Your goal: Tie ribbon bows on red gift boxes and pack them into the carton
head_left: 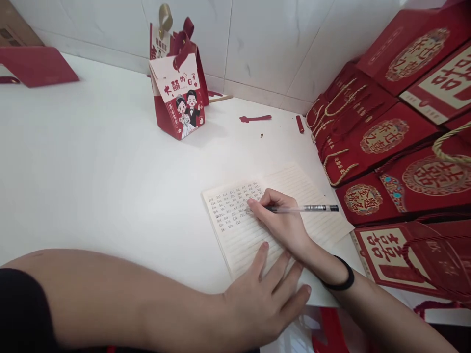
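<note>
An open lined notebook point(241, 252) lies near the table's right side, its left page partly filled with rows of small handwritten entries. My right hand point(285, 218) is closed around a pen point(316, 208) with a clear barrel and black cap end. The pen's tip is close to the written rows on the left page; my fingers partly cover it. Below it, my left hand point(267, 294) rests flat with fingers spread over the lower part of the notebook, holding nothing. A black band point(348, 274) circles my right wrist.
A red and white gift box point(180, 98) with a ribbon stands at the back, another behind it. Red gift bags point(382, 135) with rope handles pile up at the right. A red strap point(255, 118) lies near the wall; a red card point(40, 66) is at the far left.
</note>
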The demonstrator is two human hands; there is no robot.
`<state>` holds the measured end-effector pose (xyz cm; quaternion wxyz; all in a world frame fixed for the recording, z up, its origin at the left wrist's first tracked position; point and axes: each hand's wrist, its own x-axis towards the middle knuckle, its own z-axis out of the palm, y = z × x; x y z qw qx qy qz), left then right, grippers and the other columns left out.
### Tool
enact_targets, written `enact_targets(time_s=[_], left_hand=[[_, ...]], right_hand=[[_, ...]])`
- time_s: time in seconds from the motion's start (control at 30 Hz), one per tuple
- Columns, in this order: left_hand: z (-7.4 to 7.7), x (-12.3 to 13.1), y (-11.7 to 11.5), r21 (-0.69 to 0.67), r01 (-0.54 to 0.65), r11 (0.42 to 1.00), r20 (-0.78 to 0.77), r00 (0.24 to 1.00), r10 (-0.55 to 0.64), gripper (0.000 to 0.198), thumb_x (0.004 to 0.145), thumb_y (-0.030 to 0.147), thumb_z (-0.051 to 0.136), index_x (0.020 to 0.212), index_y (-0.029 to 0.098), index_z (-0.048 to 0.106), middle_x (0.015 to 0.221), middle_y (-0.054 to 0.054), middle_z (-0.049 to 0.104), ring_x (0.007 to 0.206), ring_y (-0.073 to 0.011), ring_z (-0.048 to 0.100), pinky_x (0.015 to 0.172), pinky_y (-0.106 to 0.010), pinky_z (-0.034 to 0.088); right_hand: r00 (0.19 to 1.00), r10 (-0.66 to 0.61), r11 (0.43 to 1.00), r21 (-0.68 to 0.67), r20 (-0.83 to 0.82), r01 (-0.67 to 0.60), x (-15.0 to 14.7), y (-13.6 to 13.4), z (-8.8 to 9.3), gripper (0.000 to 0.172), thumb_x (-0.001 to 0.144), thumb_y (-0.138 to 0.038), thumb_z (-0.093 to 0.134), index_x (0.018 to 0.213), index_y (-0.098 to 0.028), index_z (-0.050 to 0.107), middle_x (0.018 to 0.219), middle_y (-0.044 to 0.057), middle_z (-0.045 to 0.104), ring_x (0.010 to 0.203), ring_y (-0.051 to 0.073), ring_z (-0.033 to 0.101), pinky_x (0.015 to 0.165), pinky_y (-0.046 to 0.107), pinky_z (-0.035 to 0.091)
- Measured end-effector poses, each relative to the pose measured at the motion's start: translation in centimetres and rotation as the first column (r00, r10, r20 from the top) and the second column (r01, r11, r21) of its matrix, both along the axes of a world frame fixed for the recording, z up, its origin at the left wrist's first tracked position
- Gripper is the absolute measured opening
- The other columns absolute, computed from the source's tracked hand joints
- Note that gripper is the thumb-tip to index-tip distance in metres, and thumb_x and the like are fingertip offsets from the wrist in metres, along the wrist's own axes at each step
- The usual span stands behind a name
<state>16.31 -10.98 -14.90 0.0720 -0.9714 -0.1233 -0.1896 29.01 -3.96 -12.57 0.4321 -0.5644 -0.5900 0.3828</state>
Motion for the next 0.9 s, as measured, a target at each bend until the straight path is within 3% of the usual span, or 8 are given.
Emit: enact_targets(time_s=[0.17,0.63,0.9], left_hand=[[-0.28,0.21,-0.12,-0.046,-0.005,0.999,0.03,1.0,0.006,0.041,0.093,0.029,0.039,0.131,0.017,0.049,0.135,-0.013,0.05,0.121,-0.0328,0.047,0.094,-0.054,0.04],[-0.41,0.39,-0.12,-0.049,-0.013,0.999,0.111,0.994,0.018,0.036,0.092,0.027,0.043,0.124,0.018,0.056,0.127,-0.011,0.058,0.118,-0.0316,0.05,0.094,-0.052,0.043],[-0.75,0.3,-0.28,-0.056,-0.009,0.998,0.078,0.997,0.014,0.04,0.091,0.029,0.046,0.128,0.017,0.051,0.133,-0.014,0.052,0.123,-0.0336,0.045,0.097,-0.055,0.039]], right_hand=[[0.996,-0.005,1.0,0.025,0.086,0.002,0.0,-0.36,0.22,0.036,0.079,-0.025,0.056,0.054,-0.019,0.031,0.049,-0.006,0.03,0.047,0.008,0.028,0.044,0.021,0.026],[0.987,0.008,1.0,0.016,0.16,-0.01,-0.09,-0.76,0.33,0.033,0.077,-0.023,0.054,0.054,-0.019,0.032,0.049,-0.006,0.03,0.048,0.009,0.027,0.043,0.021,0.024],[0.984,0.005,0.999,0.031,0.178,-0.01,-0.04,-0.77,0.3,0.031,0.076,-0.023,0.053,0.053,-0.019,0.032,0.05,-0.005,0.031,0.048,0.009,0.028,0.043,0.021,0.025]])
